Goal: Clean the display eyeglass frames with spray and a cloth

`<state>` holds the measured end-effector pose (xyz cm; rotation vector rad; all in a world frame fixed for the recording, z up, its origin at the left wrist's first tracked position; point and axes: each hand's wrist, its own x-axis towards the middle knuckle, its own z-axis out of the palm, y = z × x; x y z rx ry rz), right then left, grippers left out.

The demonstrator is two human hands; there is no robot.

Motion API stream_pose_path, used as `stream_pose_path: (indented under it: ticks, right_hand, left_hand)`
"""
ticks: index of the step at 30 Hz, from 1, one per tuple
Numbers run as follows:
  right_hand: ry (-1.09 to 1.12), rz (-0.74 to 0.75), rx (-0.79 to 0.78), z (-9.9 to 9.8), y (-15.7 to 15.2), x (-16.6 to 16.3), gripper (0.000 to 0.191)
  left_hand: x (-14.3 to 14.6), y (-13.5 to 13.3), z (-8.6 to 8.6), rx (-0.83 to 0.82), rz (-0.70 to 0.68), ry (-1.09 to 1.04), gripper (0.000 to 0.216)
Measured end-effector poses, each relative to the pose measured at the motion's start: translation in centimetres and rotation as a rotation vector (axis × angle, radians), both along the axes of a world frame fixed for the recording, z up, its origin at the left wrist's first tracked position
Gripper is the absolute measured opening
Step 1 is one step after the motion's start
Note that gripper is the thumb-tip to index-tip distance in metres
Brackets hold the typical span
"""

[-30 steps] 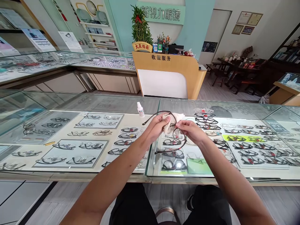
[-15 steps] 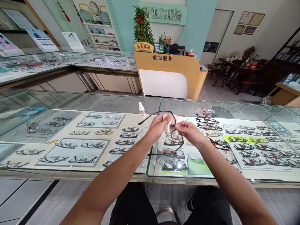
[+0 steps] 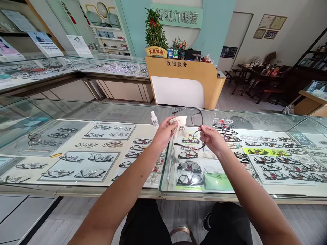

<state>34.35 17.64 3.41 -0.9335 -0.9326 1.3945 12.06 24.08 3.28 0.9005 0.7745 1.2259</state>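
My right hand (image 3: 211, 137) pinches a pair of dark-framed eyeglasses (image 3: 202, 119) near the bridge, holding them on edge above the glass counter with both temples pointing left. A cream cleaning cloth (image 3: 182, 125) with dark printing is gripped between the thumb and fingers of my left hand (image 3: 165, 132). The cloth and the glasses are apart, with a gap between them. Just behind my left hand, a small white bottle (image 3: 154, 119) stands upright on the glass top.
The glass display counter (image 3: 163, 194) spans the view, with rows of eyeglasses on trays under its top. A wooden cashier desk (image 3: 184, 64) with a potted plant (image 3: 156, 32) stands beyond. A stool edge (image 3: 183, 229) shows below, between the legs.
The cloth has come off the glasses and moved slightly left with my left hand. My right hand has shifted right and turned the glasses, raising one lens.
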Motion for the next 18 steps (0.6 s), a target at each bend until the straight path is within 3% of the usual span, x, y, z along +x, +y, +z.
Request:
stream_pose_path:
  ticks: [5,10,13,16,18]
  right_hand:
    - [-0.008,-0.079,0.004,0.0,0.3,0.8,0.046]
    - [0.029,-0.158,-0.009,0.2,0.3,0.8,0.048]
    - [0.033,-0.181,-0.008,0.5,0.3,0.9,0.049]
    - [0.018,-0.203,-0.005,0.7,0.4,1.1,0.048]
    - [0.023,-0.232,-0.004,0.6,0.5,1.3,0.048]
  left_hand:
    - [-0.4,0.3,-0.2,-0.016,0.03,0.027,0.053]
    - [-0.1,0.1,-0.2,0.061,-0.029,0.069,0.039]
    - [0.4,-0.7,-0.1,0.202,-0.033,0.177,0.028]
    - [0.9,-2.4,0.0,0.416,0.071,0.349,0.015]
    - [1.2,-3.8,-0.1,0.574,0.126,0.426,0.018]
